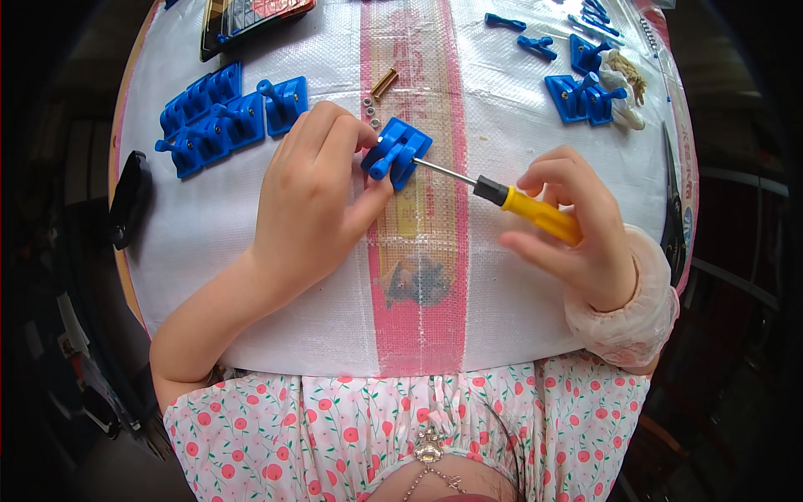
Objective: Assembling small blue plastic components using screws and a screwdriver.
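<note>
The left hand point(314, 201) pinched the blue plastic bracket point(396, 151) at the surface's point(519, 276) middle; the right hand point(577, 234), fingers curled, gripped the yellow-handled screwdriver point(519, 203). Keeping the shaft square to the bracket probably mattered most.

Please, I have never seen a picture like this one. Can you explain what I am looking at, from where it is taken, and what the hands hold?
There is no machine here: a camera on a person's head looks down at their own two bare hands, and its wide lens bends the edges. The left hand holds a small blue plastic part. The right hand holds a screwdriver with a yellow handle, its tip at that part. They work over a white woven sheet with a pink stripe. On it lie more blue parts on the left and on the right, a few small nuts and a brass piece.
</note>
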Tool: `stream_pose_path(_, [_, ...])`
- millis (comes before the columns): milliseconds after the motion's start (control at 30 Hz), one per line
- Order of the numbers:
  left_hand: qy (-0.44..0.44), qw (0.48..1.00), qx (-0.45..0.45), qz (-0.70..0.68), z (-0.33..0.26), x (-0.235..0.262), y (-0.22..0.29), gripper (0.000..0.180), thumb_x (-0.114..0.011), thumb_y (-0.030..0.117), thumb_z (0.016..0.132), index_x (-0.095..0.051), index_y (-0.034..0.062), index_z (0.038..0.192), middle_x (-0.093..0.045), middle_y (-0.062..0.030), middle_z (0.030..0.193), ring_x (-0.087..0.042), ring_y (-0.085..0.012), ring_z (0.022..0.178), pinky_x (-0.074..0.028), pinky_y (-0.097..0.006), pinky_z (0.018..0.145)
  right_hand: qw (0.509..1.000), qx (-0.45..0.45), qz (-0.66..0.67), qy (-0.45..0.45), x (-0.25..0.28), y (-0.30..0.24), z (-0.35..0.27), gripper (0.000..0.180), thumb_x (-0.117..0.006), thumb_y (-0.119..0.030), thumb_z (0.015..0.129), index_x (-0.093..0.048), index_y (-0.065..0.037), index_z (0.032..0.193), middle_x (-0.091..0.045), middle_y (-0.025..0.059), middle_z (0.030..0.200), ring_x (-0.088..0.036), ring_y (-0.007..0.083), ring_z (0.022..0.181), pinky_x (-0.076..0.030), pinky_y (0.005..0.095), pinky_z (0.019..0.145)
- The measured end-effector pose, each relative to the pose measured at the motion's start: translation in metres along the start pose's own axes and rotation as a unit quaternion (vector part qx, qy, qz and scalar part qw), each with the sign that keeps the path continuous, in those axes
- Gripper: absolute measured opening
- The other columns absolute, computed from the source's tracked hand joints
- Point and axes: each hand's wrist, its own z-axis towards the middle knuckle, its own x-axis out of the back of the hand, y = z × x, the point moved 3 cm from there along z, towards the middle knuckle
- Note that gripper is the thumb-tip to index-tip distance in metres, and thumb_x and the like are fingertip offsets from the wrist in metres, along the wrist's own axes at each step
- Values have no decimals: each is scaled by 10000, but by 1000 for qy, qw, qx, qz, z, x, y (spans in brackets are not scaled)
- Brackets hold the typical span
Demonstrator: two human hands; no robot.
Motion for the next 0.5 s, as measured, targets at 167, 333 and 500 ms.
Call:
stream_pose_path(167, [-4, 999, 26, -19, -1, 2, -1, 257, -691, 26, 699, -514, -1, 884, -517, -121, 873, -552, -280, 818, -444, -366, 729, 996, 75, -47, 22, 0, 4, -2, 264, -740, -21, 744, -606, -12, 972, -620, 109, 817, -629, 215, 698, -475, 263, 574])
stream_pose_path(333, [-5, 998, 36, -46, 0, 2, -2, 261, -694, 17, 702, -517, -2, 894, -531, -120, 874, -561, -271, 823, -459, -359, 725, 996, -70, -7, -47, 5, 2, -5, 292, -743, -13, 744, -584, -22, 989, -617, 115, 818, -627, 208, 699, -475, 256, 578])
stream_pose_path(500, [-15, 997, 35, -74, 0, 2, 0, 286, -712, 23, 700, -522, 8, 914, -567, -108, 846, -577, -247, 777, -478, -336, 712, 995, -69, 49, -50, 3, 2, -5, 261, -737, -1, 748, -566, -22, 944, -579, 98, 837, -605, 198, 712, -479, 258, 615])
